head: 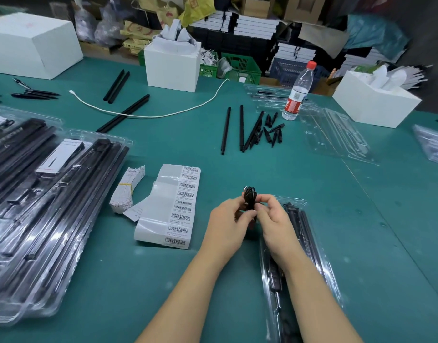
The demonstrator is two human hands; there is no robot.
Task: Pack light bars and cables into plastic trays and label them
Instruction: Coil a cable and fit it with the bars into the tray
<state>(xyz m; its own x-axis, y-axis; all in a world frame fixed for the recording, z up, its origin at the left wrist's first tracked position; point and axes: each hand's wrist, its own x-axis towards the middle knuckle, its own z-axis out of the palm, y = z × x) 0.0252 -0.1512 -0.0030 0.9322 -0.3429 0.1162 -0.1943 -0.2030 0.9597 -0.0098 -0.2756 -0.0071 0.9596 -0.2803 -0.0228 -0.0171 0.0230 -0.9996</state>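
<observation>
**Cable bundle held over the tray**

Both hands, left (pixel 228 219) and right (pixel 275 219), pinch a coiled black cable (pixel 250 195) just above the tray (pixel 329 268) holding bars. Keep the coil tight, then seat it flat in its pocket; labels (pixel 178 206) wait beside.

Two bare forearms reach forward side by side, hands meeting. The left hand (pixel 228 219) and right hand (pixel 275 219) both curl their fingers (pixel 246 215) around a small coiled black cable (pixel 250 194), which sticks up just above the fingertips, thumbs pinching inward.
</observation>
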